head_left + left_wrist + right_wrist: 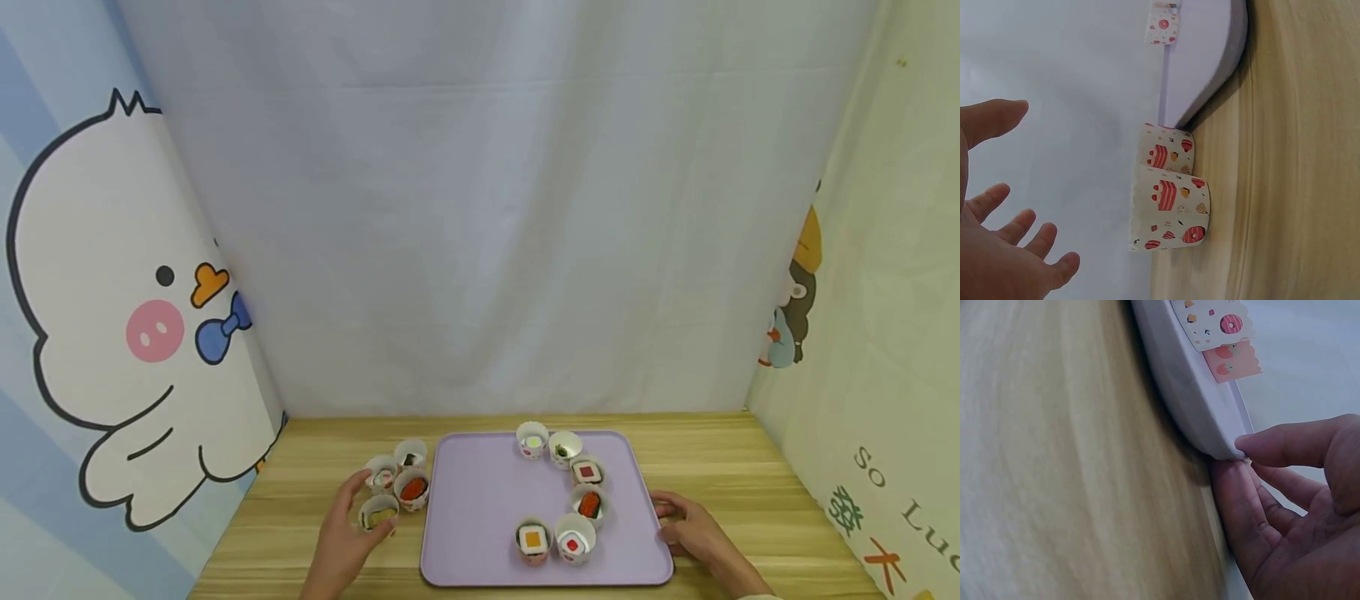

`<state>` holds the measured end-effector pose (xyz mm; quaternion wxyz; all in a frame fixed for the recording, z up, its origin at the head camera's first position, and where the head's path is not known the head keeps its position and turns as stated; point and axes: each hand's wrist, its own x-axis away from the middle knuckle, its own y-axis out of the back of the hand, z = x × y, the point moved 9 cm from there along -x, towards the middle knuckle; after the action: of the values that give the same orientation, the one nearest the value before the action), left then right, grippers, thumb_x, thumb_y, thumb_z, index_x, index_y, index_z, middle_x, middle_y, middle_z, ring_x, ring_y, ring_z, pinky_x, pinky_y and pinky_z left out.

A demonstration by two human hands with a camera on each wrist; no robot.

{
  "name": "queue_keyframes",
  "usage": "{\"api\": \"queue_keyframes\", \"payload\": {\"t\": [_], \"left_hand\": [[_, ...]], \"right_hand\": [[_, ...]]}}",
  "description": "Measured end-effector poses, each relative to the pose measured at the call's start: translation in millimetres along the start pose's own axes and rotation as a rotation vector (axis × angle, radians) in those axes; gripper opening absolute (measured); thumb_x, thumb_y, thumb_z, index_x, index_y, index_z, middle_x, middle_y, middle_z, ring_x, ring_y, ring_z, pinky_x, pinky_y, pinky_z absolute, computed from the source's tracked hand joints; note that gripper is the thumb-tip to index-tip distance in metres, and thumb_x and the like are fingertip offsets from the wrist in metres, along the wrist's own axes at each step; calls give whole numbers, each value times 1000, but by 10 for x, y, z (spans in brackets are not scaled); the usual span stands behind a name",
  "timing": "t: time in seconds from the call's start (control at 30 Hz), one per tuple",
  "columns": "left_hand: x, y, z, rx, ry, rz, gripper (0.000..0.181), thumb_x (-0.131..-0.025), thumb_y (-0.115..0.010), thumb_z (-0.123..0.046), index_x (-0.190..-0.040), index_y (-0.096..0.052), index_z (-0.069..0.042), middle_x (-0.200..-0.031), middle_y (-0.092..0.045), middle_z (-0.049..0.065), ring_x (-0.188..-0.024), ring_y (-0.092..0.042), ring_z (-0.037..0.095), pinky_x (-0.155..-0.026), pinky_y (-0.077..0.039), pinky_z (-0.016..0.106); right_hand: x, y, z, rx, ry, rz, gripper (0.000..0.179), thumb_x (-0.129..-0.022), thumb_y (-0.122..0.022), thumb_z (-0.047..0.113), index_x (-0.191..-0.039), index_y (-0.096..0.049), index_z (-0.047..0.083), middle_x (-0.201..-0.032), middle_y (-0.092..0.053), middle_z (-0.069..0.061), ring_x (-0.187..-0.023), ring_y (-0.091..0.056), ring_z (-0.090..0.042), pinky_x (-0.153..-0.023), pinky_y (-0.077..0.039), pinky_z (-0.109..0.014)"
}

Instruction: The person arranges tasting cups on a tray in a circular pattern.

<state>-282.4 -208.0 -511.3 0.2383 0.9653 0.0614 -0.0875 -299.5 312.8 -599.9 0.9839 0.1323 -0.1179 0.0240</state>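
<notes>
I'm watching the left hand (341, 529) now, fingers spread wide, with a broad gap between thumb and fingers and nothing in its grip. It sits right at the yellow-topped cup (379, 512); I can't tell from here whether skin meets paper. On my other feed, the right hand (693, 529) has thumb and fingers pinched on the right rim of the lilac tray (480, 517).

And what a tray: smooth, pale, rounded at the corners, lying flat on the wood-grain table (300, 517). Six paper cups stand on it in a curve down its right half. From the far edge I count a cup with a pale green centre (532, 440), one with a small dark green piece (565, 449), a white square with a dark red middle (587, 472), an orange-red filling (590, 505), a white piece with a bright red centre (575, 540), and a white square with an orange middle (533, 540), that last cup pink with strawberries outside.

Over on the table, just left of the tray, the yellow-topped cup clusters with three more: a pink-and-white one (382, 475), a dark-filled one (410, 457) and a red-orange one (412, 489). The wrist view gives me crinkled white paper printed with cake slices and doughnuts.
</notes>
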Motion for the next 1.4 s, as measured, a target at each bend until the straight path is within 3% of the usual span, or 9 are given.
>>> {"api": "queue_keyframes", "payload": {"t": [0.17,0.47,0.73,0.97,1.23,1.4], "left_hand": [[-2,-19,206,3,89,31,93,-78,-81,-21,-150,-24,-5,-153,-25,28,-143,-22,49,-111,-24,68],[-1,-145,537,75,232,106,111,-79,-80,-20,-157,-2,-5,-159,-8,33,-146,-12,51,-116,-19,63],[-6,-182,688,97,213,79,111,-78,-80,-15,-154,-2,5,-158,-9,36,-146,-14,51,-116,-21,62],[8,-219,838,141,243,70,108,-78,-79,-13,-153,-4,4,-158,-10,35,-144,-16,53,-115,-23,63],[-49,-223,809,100,194,34,103,-76,-80,-5,-151,-11,10,-148,-29,43,-137,-32,56,-112,-29,61],[-88,-231,794,41,172,24,94,-75,-80,-5,-146,-22,13,-141,-42,38,-130,-46,47,-108,-39,51]], "right_hand": [[-1,4,5,15,8,0,74,-68,-58,-11,-140,-40,-12,-108,-56,-16,-82,-62,-19,-67,-58,-40],[-18,13,-7,15,-12,-27,75,-68,-58,-12,-141,-41,-11,-109,-56,-17,-82,-62,-20,-68,-58,-41],[-22,20,-10,17,-6,-29,74,-69,-58,-12,-140,-42,-10,-108,-57,-16,-82,-62,-20,-67,-58,-41],[-8,4,-38,21,-5,-14,73,-70,-59,-12,-140,-40,-12,-109,-57,-17,-83,-62,-20,-68,-59,-41],[-4,6,-23,13,0,-18,73,-70,-59,-13,-140,-40,-12,-110,-56,-18,-83,-62,-19,-68,-59,-41],[-8,15,-24,11,-2,-35,73,-69,-59,-13,-139,-42,-11,-111,-56,-19,-83,-61,-19,-68,-58,-41]]}}
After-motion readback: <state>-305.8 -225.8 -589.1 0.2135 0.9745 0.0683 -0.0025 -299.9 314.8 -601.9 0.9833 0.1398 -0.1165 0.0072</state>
